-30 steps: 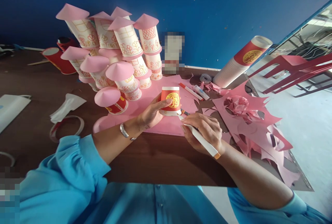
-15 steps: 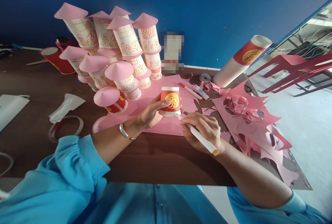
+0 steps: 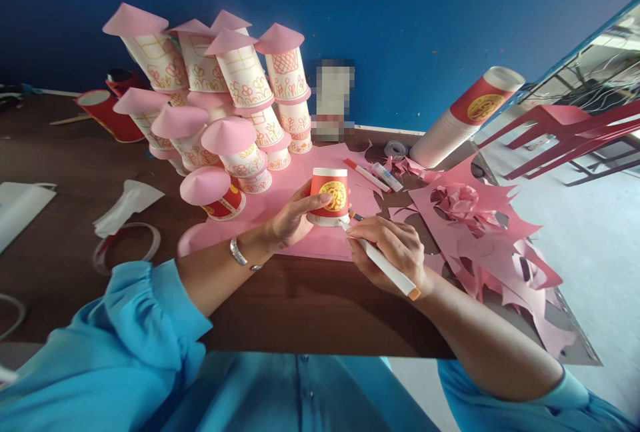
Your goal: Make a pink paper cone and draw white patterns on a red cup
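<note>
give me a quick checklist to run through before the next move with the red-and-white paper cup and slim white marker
1. Red-and-white paper cup gripped by left hand: ok.
2. Cup's wider end down: ok.
3. Slim white marker gripped by right hand: ok.
4. Marker tip touching cup: cannot tell, too small.
5. Pink-coned white paper towers apart from both hands: ok.
6. Pink paper scraps tidied: not ok, spread right of right hand.

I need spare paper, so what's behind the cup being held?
Pink paper shows beyond the cup. The cup covers part of the left hand and whatever lies directly behind.
</note>
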Motion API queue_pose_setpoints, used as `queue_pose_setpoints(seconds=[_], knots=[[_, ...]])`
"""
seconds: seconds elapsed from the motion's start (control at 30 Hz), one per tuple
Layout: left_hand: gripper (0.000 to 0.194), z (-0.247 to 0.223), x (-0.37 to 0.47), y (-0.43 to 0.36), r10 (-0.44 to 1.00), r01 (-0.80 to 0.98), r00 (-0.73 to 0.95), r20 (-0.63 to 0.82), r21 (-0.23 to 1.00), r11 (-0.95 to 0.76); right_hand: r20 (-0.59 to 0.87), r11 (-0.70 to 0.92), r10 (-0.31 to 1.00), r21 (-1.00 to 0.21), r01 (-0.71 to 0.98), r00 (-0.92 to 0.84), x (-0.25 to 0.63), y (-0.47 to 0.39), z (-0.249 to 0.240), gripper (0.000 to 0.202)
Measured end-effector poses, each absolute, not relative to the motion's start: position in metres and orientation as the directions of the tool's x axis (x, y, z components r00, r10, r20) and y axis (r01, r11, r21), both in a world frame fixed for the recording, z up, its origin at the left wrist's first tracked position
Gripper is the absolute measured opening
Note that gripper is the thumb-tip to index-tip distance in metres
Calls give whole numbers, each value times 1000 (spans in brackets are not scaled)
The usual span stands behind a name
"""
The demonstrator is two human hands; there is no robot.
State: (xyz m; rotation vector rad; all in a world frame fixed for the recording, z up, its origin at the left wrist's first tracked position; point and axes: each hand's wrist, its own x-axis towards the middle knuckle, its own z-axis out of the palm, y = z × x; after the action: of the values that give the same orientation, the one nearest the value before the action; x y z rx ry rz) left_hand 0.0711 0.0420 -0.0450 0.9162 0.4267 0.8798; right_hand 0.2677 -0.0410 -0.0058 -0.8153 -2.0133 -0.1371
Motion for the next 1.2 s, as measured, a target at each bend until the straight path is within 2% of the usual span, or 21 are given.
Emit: queue_pose_setpoints(seconds=[0.57,1.0,1.2], knots=[[49,-46,70,43,807,-471,589,30,824,313,781,764,509,-217,607,-361,268,-41,-9,13],[43,-44,71,43,795,-475,603,67,830,291,746,758,562,-290,585,-358,266,-42,-6,18],[43,-43,70,42,788,-469,612,68,833,293,781,776,522,-266,572,-344,266,-43,-4,18]])
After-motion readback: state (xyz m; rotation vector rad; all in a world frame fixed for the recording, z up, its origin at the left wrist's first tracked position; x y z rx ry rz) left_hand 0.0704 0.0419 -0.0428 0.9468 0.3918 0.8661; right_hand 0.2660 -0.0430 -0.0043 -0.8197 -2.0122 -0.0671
